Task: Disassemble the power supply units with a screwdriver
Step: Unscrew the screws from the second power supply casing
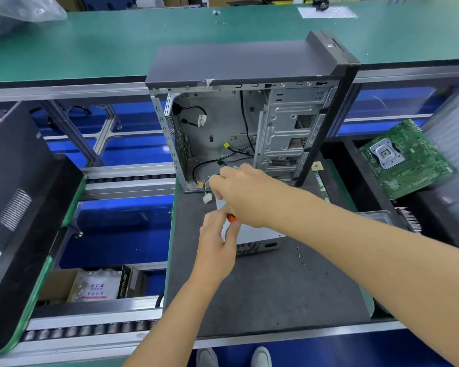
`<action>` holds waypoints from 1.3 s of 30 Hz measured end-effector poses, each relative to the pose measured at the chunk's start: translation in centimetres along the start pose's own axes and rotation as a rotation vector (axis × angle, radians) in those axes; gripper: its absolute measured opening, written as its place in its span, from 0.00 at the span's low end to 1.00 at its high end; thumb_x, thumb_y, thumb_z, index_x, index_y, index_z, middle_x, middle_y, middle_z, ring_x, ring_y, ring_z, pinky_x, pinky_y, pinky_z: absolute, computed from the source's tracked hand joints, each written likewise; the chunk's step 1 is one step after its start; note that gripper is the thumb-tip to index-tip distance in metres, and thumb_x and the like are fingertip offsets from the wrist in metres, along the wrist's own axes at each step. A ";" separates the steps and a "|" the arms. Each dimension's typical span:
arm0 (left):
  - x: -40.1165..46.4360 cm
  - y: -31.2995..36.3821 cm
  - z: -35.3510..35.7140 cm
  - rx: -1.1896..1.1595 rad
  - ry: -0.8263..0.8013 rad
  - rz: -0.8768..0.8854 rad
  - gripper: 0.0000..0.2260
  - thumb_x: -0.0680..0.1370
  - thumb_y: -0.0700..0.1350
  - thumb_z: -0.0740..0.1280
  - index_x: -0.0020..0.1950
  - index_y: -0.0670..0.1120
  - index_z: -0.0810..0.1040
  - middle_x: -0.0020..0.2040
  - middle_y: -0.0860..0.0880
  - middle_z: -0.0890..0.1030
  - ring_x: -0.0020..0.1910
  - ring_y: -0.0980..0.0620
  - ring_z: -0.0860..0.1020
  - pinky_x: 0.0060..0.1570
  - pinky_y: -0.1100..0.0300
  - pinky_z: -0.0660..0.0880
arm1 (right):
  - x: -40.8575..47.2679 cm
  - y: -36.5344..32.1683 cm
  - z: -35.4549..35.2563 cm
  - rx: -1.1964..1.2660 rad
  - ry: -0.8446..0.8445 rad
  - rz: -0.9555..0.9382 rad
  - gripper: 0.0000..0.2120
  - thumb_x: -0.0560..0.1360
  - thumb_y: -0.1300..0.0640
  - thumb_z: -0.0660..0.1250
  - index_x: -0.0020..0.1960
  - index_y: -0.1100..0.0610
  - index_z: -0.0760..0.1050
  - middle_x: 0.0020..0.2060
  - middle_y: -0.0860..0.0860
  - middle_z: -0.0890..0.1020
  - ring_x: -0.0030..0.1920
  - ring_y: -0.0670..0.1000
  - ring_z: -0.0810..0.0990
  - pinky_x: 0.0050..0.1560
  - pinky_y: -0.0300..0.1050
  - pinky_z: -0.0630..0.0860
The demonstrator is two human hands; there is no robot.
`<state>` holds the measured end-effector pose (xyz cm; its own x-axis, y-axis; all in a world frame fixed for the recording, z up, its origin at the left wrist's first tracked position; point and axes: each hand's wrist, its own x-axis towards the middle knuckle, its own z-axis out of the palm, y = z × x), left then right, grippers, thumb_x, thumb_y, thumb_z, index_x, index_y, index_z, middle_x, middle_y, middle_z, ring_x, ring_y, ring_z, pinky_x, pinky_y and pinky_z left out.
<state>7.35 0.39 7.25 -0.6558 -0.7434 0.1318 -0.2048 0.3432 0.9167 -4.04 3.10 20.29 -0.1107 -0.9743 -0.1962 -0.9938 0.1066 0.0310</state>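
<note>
Power supply unit [252, 235] lies mid-tabletop [263, 287], just in front of the open PC case [249, 123] at the far edge. Left hand [216, 242] grip is curled round the orange-handled screwdriver [232, 218] at the unit's left side. Right hand [245, 193] grip is bunched over the unit's cables [206, 185]; exact hold hidden. Motherboard [406, 158] sits off the right edge.

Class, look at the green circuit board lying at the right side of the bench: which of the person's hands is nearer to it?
Right. The right hand is over the grey power supply box, left of the green circuit board. The left hand lies lower and farther left.
</note>
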 end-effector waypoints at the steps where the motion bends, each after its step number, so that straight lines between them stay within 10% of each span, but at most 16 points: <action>1: 0.0 0.0 0.0 0.001 0.018 -0.008 0.21 0.82 0.44 0.65 0.50 0.74 0.70 0.48 0.71 0.72 0.49 0.57 0.71 0.53 0.56 0.70 | -0.1 0.1 -0.2 0.030 -0.016 -0.012 0.15 0.76 0.60 0.68 0.59 0.54 0.67 0.54 0.51 0.71 0.47 0.55 0.66 0.49 0.51 0.70; 7: 0.5 -0.3 0.3 -0.030 0.163 0.013 0.25 0.74 0.37 0.73 0.41 0.68 0.68 0.44 0.65 0.69 0.44 0.55 0.70 0.44 0.68 0.68 | -0.4 -1.2 -0.8 0.198 -0.057 0.146 0.21 0.75 0.40 0.66 0.54 0.55 0.63 0.43 0.52 0.65 0.49 0.59 0.69 0.40 0.51 0.66; 12: 0.2 0.3 0.5 -0.049 0.098 -0.014 0.25 0.72 0.47 0.74 0.50 0.74 0.65 0.48 0.68 0.70 0.49 0.58 0.70 0.48 0.70 0.68 | 0.2 -0.9 -0.3 -0.047 0.043 0.112 0.04 0.80 0.56 0.60 0.52 0.57 0.70 0.36 0.51 0.64 0.47 0.60 0.79 0.36 0.49 0.68; 19: -0.2 -0.7 -0.3 -0.050 0.121 -0.033 0.18 0.78 0.41 0.69 0.44 0.65 0.70 0.40 0.53 0.73 0.37 0.57 0.69 0.38 0.68 0.67 | 0.1 -0.3 0.0 0.001 0.029 -0.187 0.11 0.75 0.56 0.68 0.54 0.52 0.68 0.51 0.49 0.71 0.44 0.53 0.67 0.53 0.52 0.73; 25: 0.2 0.3 0.3 -0.117 0.198 -0.129 0.20 0.71 0.38 0.74 0.41 0.63 0.72 0.43 0.48 0.74 0.39 0.55 0.70 0.41 0.63 0.69 | -0.1 -1.8 -0.7 0.081 -0.029 0.139 0.12 0.79 0.46 0.60 0.47 0.55 0.65 0.39 0.52 0.65 0.47 0.59 0.73 0.38 0.50 0.66; 31: -0.2 -0.1 -0.3 -0.137 0.038 -0.058 0.18 0.78 0.47 0.70 0.50 0.71 0.68 0.49 0.59 0.76 0.47 0.60 0.74 0.45 0.70 0.70 | 0.4 -1.0 -0.2 -0.057 0.032 -0.008 0.13 0.78 0.58 0.63 0.61 0.57 0.67 0.49 0.53 0.73 0.49 0.59 0.77 0.39 0.51 0.71; 35: 0.2 -0.4 -0.2 -0.101 0.111 -0.106 0.17 0.77 0.44 0.71 0.42 0.66 0.70 0.39 0.60 0.74 0.36 0.56 0.69 0.36 0.69 0.67 | 0.2 -0.4 -0.1 0.020 0.008 -0.136 0.13 0.76 0.55 0.67 0.58 0.52 0.66 0.52 0.51 0.71 0.44 0.55 0.68 0.49 0.53 0.75; 39: 0.7 -0.3 0.0 -0.178 0.201 -0.142 0.19 0.71 0.41 0.76 0.40 0.58 0.68 0.35 0.62 0.71 0.34 0.60 0.68 0.35 0.71 0.69 | 0.3 -0.7 -0.4 0.092 0.046 0.040 0.22 0.76 0.40 0.65 0.51 0.55 0.61 0.40 0.52 0.65 0.42 0.57 0.70 0.36 0.51 0.68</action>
<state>6.96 -0.28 7.04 -0.4692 -0.8815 0.0532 -0.1423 0.1349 0.9806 -3.34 2.69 20.63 -0.1523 -0.9767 -0.1510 -0.9854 0.1618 -0.0526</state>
